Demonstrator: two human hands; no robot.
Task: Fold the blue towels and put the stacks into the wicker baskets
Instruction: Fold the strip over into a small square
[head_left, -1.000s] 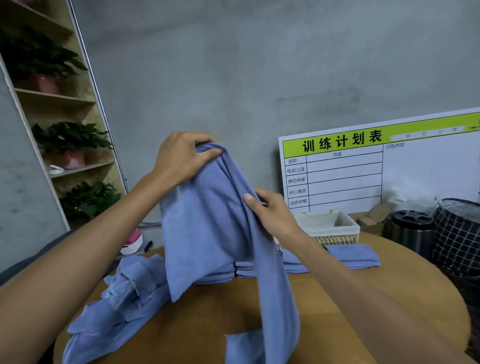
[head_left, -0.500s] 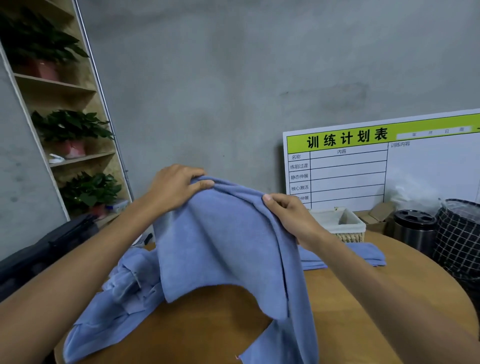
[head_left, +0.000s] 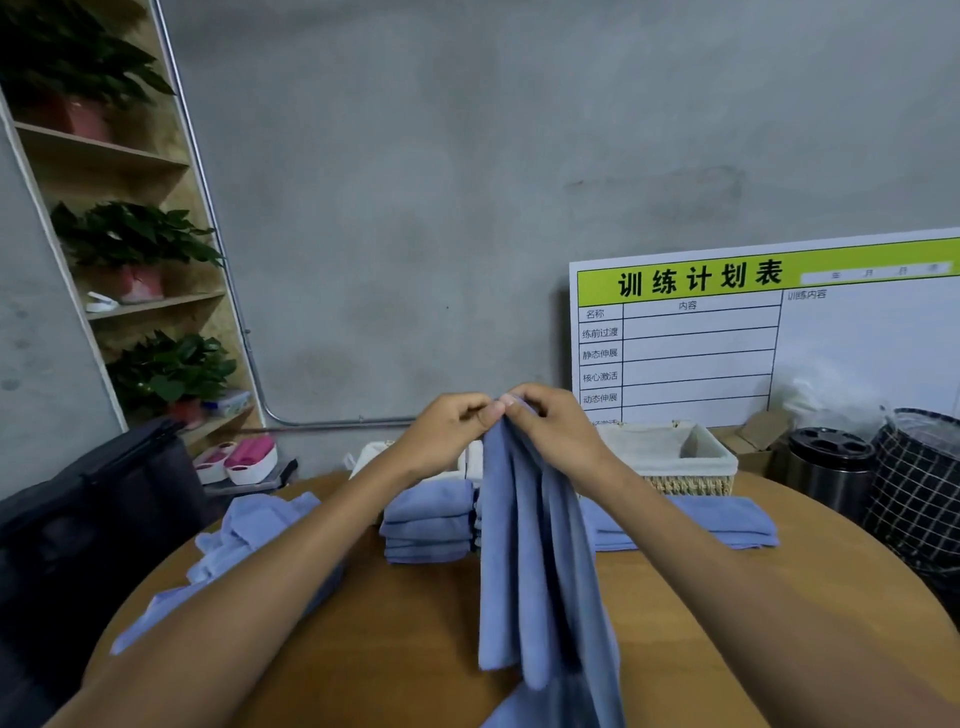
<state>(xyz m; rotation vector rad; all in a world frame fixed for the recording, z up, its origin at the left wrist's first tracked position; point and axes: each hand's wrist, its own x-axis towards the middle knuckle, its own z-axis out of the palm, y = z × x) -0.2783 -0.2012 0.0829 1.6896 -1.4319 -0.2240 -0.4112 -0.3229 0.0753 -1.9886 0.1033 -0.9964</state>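
1. A round wooden table (head_left: 395, 639) stands before a grey wall, loose towels (head_left: 249, 525) heaped at its left.
2. The left hand (head_left: 447, 431) and right hand (head_left: 556, 431) pinch the hanging blue towel (head_left: 524, 561) together at its top.
3. Uneven corners could skew the fold.
4. The wicker basket (head_left: 691, 470) waits at right.

I watched both hands meet above the round wooden table (head_left: 395, 639), the left hand (head_left: 445, 435) and right hand (head_left: 558, 431) pinching the top edge of a blue towel (head_left: 535, 561) together, thumbs nearly touching. The towel hung in long vertical folds below them, its lower end reaching the tabletop. Just beyond the left hand sat a stack of folded towels (head_left: 428, 527); under the left forearm lay a crumpled heap of unfolded towels (head_left: 249, 530). Past the right hand stood a lined wicker basket (head_left: 675, 462), a flat folded towel (head_left: 727, 519) in front of it.
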